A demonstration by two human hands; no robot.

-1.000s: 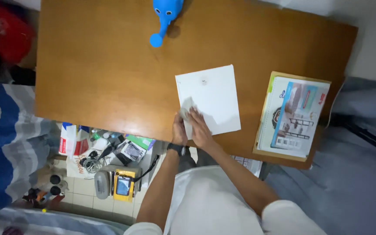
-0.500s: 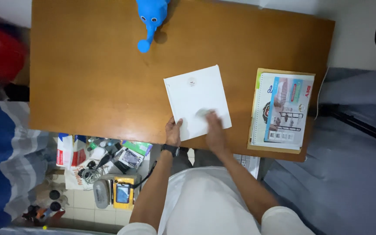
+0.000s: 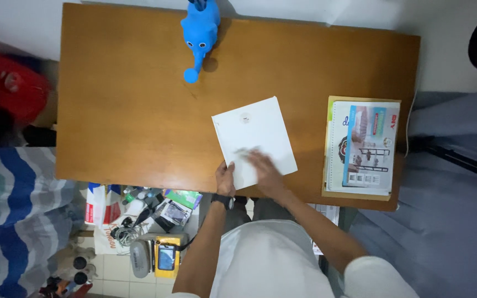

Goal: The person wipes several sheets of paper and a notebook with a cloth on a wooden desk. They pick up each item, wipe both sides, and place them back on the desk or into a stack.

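Blue elephant-shaped watering can (image 3: 199,33) at the desk's (image 3: 122,110) far edge; stacked printed booklets (image 3: 362,148) near its right edge; clutter seen on the floor.

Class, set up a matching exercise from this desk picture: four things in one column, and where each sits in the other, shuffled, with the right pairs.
Things:
1. blue elephant toy
2. white book
3. stack of booklets
4. left hand

Places:
A. right side of the wooden desk
B. gripping the book's near left edge
C. far edge of the desk
D. under the right hand

Pairs: 1-C, 2-D, 3-A, 4-B
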